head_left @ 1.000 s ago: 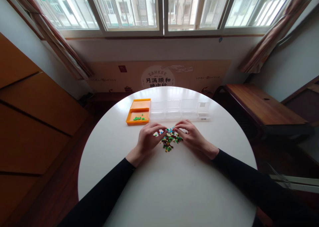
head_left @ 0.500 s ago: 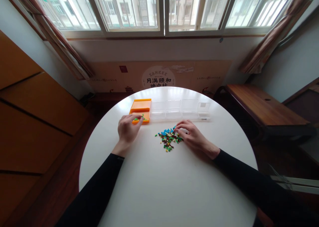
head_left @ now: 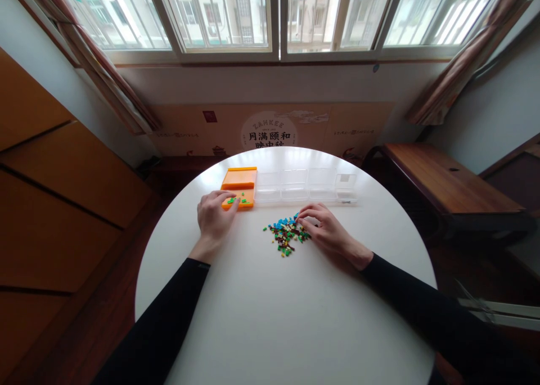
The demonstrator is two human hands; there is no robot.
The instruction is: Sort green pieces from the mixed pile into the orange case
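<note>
My left hand (head_left: 214,219) hovers at the near left side of an orange tray (head_left: 238,177), its thumb and fingers apart and nothing visible between them. Several bright green toy bricks (head_left: 232,200) lie in the tray's nearer compartment, just past those fingertips. On the right, my right hand (head_left: 324,230) rests at the edge of a pile of small toy bricks (head_left: 283,238) in blue, green, brown, yellow and cream. Its thumb and index finger close together over the upper right of the pile; whatever is between them is too small to make out.
A clear plastic compartment box (head_left: 295,193) adjoins the orange tray on its right. Everything stands on a round white table (head_left: 270,317). Beyond its far edge are a printed panel (head_left: 202,131) and a window; a wooden bench (head_left: 451,182) is at the right.
My left hand has drawn back slightly to the left, its thumb and fingertips leaving more of the green bricks in sight. My right hand has stayed by the pile.
</note>
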